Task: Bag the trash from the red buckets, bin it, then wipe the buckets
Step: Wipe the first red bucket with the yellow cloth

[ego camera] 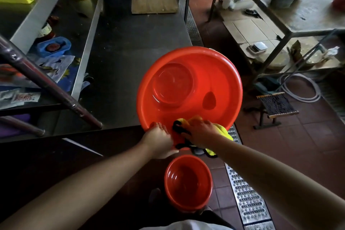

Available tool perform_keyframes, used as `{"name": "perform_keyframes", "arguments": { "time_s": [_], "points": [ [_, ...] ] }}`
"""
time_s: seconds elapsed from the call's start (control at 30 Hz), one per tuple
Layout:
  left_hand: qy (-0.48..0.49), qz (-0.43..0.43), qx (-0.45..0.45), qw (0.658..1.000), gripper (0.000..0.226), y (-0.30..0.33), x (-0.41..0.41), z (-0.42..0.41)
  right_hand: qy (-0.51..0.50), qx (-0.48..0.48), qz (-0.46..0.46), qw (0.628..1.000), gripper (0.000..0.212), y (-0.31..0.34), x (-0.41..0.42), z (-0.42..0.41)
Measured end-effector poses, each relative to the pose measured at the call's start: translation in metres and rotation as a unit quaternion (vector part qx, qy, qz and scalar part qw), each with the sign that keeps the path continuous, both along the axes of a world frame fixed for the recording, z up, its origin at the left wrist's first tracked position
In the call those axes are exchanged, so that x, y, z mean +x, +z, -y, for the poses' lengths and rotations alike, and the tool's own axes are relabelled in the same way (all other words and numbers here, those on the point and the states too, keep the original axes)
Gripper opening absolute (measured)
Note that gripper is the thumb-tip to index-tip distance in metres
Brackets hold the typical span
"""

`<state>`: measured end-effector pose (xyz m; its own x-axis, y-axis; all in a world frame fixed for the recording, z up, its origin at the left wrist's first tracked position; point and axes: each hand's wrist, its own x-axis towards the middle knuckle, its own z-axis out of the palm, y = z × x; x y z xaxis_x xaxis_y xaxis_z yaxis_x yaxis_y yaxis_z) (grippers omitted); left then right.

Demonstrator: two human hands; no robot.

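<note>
Below my arms sits the small bucket (pixel 188 183). Left hand (pixel 158 139) grips the big bucket (pixel 189 87) rim; right hand (pixel 200 132) presses the cloth (pixel 222 130) there—I'd wipe round steadily.

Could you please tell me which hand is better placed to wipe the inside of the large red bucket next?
The right hand, probably: it already presses the yellow cloth with black trim at the near rim of the large red plastic bucket. The left hand has its grip on that rim, steadying the tilted bucket.
</note>
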<state>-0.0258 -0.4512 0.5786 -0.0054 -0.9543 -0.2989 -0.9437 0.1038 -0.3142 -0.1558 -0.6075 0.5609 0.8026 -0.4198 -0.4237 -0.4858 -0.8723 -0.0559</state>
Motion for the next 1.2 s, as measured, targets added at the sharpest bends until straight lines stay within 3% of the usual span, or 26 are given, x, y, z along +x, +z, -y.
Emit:
{"name": "perform_keyframes", "arguments": {
  "time_s": [0.13, 0.3, 0.47, 0.63, 0.77, 0.83, 0.93, 1.1, 1.2],
  "points": [
    [-0.018, 0.013, 0.02, 1.0, 0.081, 0.002, -0.008, 0.003, -0.082, -0.055, -0.06, 0.993, 0.046, -0.005, 0.02, 0.022],
    [0.019, 0.013, 0.07, 0.997, 0.075, 0.009, -0.003, 0.005, -0.085, 0.135, -0.026, 0.987, 0.056, -0.024, 0.046, -0.002],
    [-0.012, 0.006, 0.04, 0.999, 0.061, 0.025, -0.009, 0.006, -0.119, 0.003, -0.063, 0.991, 0.048, -0.039, 0.051, 0.039],
    [-0.015, -0.025, -0.044, 0.999, 0.052, 0.022, 0.001, 0.004, -0.057, 0.137, -0.026, 0.989, 0.051, -0.049, 0.071, 0.022],
    [0.001, -0.096, -0.035, 0.995, 0.054, 0.019, -0.005, 0.004, -0.127, 0.008, -0.032, 0.991, 0.046, -0.06, 0.079, 0.056],
    [0.007, -0.123, -0.014, 0.992, 0.06, 0.019, -0.005, 0.004, -0.149, 0.014, -0.046, 0.988, 0.041, -0.072, 0.095, 0.05],
    [0.051, -0.099, 0.012, 0.994, 0.051, 0.011, 0.006, 0.0, -0.137, 0.071, -0.021, 0.988, 0.041, -0.082, 0.112, 0.046],
    [0.025, -0.005, 0.094, 0.995, 0.073, 0.001, 0.003, 0.002, -0.132, 0.07, -0.009, 0.989, 0.043, -0.095, 0.12, 0.061],
    [-0.016, -0.021, 0.049, 0.998, 0.06, 0.004, 0.002, -0.001, -0.116, 0.062, -0.01, 0.991, 0.044, -0.087, 0.113, 0.051]
  ]
}}
